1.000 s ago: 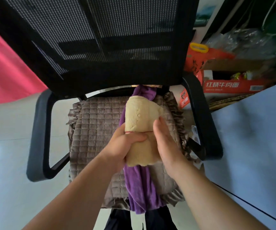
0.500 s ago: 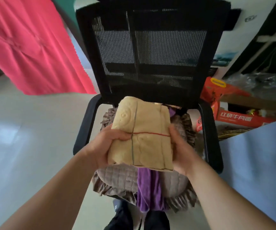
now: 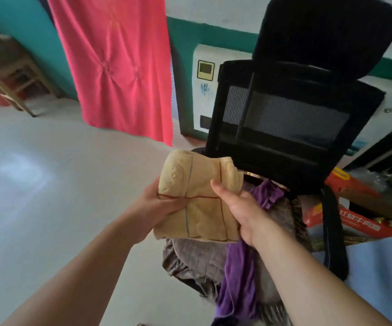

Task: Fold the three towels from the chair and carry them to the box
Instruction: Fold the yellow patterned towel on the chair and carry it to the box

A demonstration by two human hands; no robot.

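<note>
Yellow towel [image 3: 199, 203], folded, held in the air just left of the chair [image 3: 291, 128]. Risk, as I judge it: the fold could slip open in carrying, since only its edges are pinched. Left hand [image 3: 159, 205] fingers closed on the towel's left edge, thumb on top. Right hand [image 3: 239, 208] fingers clamped on the right edge. Purple towel [image 3: 239, 274] lies unfolded on the seat cushion [image 3: 190, 257] (no third towel or box in view).

Folded towel [image 3: 199, 203] between left hand [image 3: 157, 203] and right hand [image 3: 242, 208], before chair [image 3: 291, 128]; second towel [image 3: 237, 274] on seat cushion [image 3: 197, 257] below.
</note>
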